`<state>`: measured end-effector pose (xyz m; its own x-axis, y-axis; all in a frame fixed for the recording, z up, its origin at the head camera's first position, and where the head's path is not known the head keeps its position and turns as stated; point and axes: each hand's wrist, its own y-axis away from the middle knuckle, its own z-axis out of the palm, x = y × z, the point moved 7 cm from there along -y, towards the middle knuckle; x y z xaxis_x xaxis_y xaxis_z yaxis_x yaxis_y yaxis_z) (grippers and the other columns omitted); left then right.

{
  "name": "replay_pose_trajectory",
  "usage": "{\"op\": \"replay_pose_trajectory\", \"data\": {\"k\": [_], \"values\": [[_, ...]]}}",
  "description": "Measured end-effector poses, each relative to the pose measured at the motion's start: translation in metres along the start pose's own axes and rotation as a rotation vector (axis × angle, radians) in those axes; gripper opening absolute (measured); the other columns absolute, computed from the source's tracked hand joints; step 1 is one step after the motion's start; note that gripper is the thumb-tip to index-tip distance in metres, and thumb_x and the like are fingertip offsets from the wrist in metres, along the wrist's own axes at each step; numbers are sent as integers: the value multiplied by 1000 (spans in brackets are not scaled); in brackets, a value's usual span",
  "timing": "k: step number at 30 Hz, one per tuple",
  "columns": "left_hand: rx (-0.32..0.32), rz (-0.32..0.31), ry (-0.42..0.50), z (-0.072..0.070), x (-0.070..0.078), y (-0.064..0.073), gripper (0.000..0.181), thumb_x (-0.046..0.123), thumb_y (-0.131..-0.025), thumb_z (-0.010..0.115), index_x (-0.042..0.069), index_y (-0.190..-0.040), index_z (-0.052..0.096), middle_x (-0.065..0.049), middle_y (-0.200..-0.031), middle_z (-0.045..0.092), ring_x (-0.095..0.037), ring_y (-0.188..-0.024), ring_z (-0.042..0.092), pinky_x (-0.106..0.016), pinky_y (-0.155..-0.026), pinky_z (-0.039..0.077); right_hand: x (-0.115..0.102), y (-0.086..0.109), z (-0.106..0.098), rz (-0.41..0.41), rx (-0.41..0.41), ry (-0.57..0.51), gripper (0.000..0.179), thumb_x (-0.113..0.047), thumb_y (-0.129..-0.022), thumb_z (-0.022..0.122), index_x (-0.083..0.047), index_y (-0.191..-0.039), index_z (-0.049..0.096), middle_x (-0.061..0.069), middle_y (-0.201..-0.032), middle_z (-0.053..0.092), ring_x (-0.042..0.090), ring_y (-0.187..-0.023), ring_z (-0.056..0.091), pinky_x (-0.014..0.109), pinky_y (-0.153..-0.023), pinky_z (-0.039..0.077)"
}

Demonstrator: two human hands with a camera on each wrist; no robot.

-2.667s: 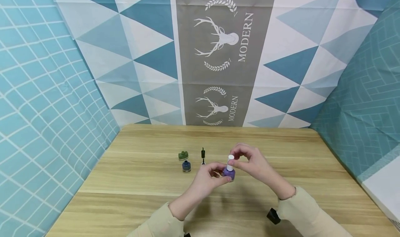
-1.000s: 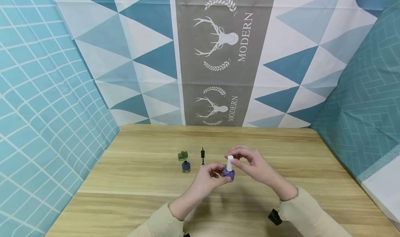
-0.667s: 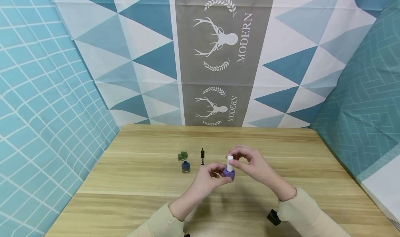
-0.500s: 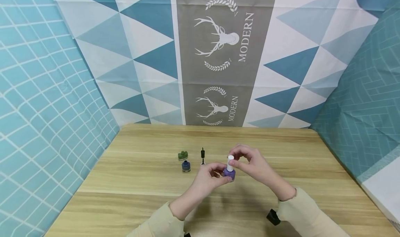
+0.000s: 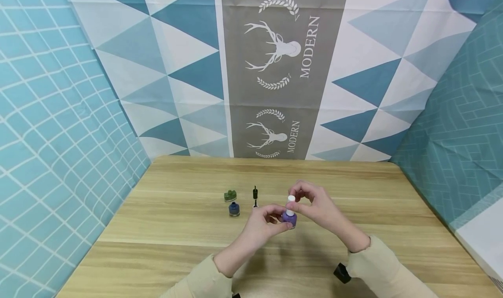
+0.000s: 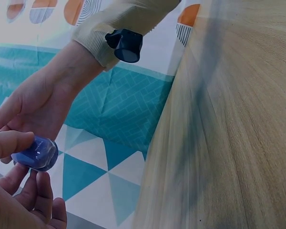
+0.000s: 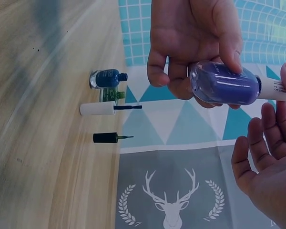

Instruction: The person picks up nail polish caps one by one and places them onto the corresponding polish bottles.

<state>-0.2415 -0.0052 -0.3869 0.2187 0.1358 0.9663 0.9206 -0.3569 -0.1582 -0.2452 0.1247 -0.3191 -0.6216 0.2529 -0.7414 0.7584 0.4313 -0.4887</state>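
Above the table, my left hand [image 5: 259,223] grips a purple nail polish bottle [image 5: 289,220] between thumb and fingers. The thumb and fingertips of my right hand [image 5: 317,207] pinch its white cap [image 5: 291,199]. In the right wrist view the purple glass [image 7: 226,83] lies along my left fingers, and a narrow dark band shows between it and the printed white cap [image 7: 271,89]. How tightly the cap sits cannot be told. The left wrist view shows the bottle's base [image 6: 46,155], while my right fingers and the cap are largely hidden there.
Left of my hands, an uncapped blue bottle [image 5: 234,209] and an uncapped green bottle [image 5: 230,196] stand on the wooden table [image 5: 177,228]. Near them, a black cap [image 5: 255,193] and a white cap [image 7: 97,109] stand with brushes upward. Patterned cloth surrounds the table.
My right fingers have shifted around the white cap, drawing back from their more extended pose of a second ago. The purple bottle has moved slightly right in my left hand.
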Motion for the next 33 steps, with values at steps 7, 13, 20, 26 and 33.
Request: {"op": "replay_pose_trajectory", "data": {"k": [7,13,20,26,33], "values": [[-1,15,9,0,0,2,26,14,-77,77,8,-102,70,-4,-92,69,-10,-83,58,-25,-75,47,14,1,3,20,-10,-11,17,-6,-82,72,-12,-91,59,-2,-88,59,13,-79,55,31,-73,48],[17,21,12,-3,-1,2,26,15,-77,77,8,-101,70,-5,-92,70,-10,-82,58,-25,-75,47,11,3,6,-4,-70,-11,23,-5,-89,62,-10,-111,64,-1,-101,64,11,-86,57,29,-76,48],[23,15,3,-4,-1,2,26,15,-76,78,9,-100,70,-3,-92,70,-11,-82,58,-25,-74,47,4,2,8,-70,-120,-58,29,1,-96,48,-5,-121,62,7,-113,64,19,-101,59,27,-84,50],[18,16,-3,-4,-1,2,25,15,-77,77,10,-100,71,-2,-91,70,-11,-82,58,-26,-74,47,2,2,8,-76,-156,-78,29,2,-96,46,-2,-121,61,7,-114,63,17,-103,59,28,-86,50],[10,18,-4,-4,-1,1,26,15,-77,77,9,-101,70,-2,-92,70,-11,-83,58,-27,-75,47,2,2,7,-70,-160,-97,25,3,-95,47,-4,-113,64,13,-111,63,14,-103,59,28,-86,50]]}}
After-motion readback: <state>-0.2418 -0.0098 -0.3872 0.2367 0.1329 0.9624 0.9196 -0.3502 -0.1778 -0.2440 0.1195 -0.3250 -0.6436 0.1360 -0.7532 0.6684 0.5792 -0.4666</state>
